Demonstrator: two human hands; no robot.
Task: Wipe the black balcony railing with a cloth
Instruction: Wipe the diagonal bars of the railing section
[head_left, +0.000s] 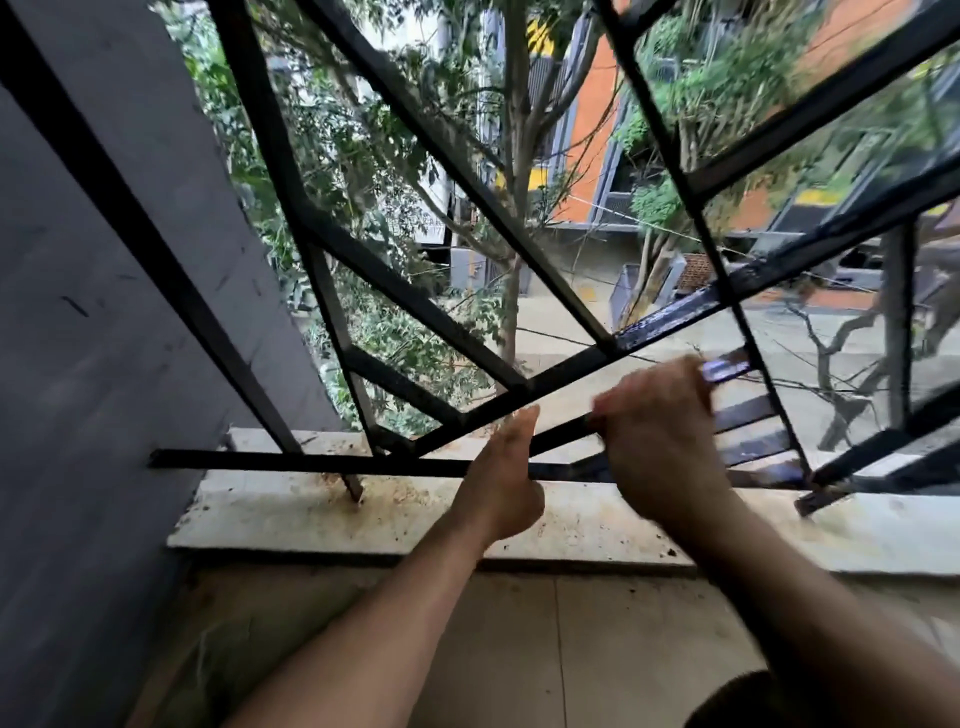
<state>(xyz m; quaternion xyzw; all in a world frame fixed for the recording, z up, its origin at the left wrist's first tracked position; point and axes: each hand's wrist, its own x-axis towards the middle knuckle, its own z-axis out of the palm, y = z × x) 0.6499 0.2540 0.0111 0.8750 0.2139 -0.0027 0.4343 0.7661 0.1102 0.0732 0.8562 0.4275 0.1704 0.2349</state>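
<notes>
The black balcony railing (400, 291) is a grid of slanted metal bars fixed above a stained white sill (311, 514). My left hand (501, 483) grips the low horizontal bar (311, 460), with its thumb pointing up against a slanted bar (563, 431). My right hand (660, 436) is blurred, and its fingers are curled over that same slanted bar further right. No cloth shows in either hand. A stretch of bar (670, 314) above my right hand looks wet and shiny.
A grey wall (104, 312) closes the left side. Past the bars are trees (374, 156), a street far below and an orange building (592, 130). Beige floor tiles (519, 649) lie under my forearms.
</notes>
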